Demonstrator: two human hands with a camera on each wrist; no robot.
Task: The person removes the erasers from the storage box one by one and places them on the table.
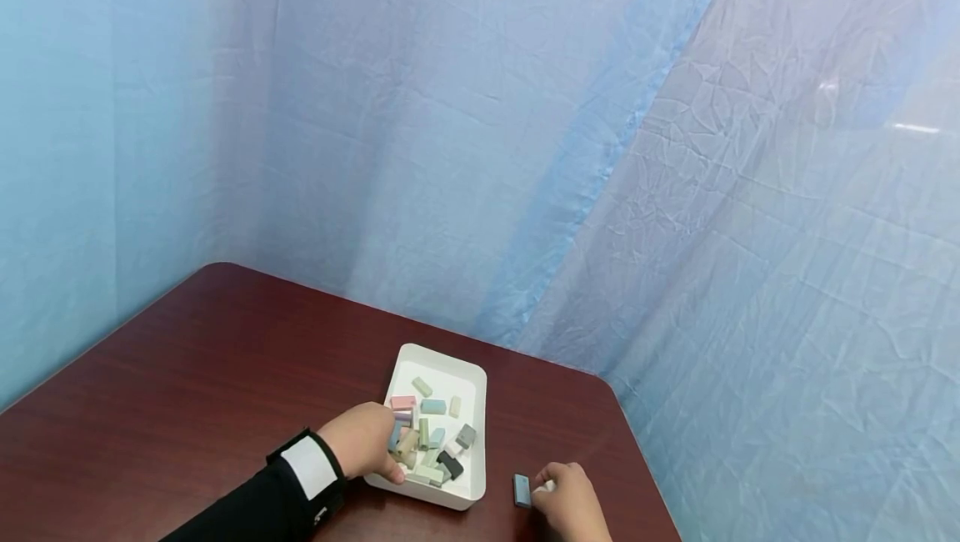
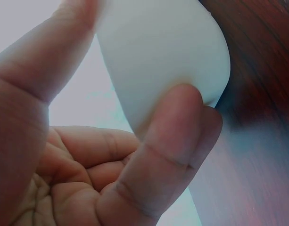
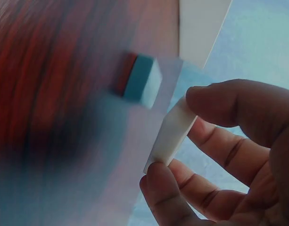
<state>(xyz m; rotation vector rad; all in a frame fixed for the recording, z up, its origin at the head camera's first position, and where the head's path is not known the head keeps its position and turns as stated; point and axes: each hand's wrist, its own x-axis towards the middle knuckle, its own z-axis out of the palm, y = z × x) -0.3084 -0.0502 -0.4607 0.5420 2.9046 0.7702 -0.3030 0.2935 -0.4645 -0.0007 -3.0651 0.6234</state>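
Head view: left hand [image 1: 365, 440] grips the tray [image 1: 474, 376] of blocks [image 1: 432, 407]; right hand [image 1: 572, 499] pinches a white block [image 3: 171, 134].

Dark reddish-brown wooden table [image 1: 187, 375] with a rounded far corner, wrinkled pale blue fabric backdrop [image 1: 465, 150] hanging behind and to the right, soft bluish light, faint glare at upper right, possibly a reflection
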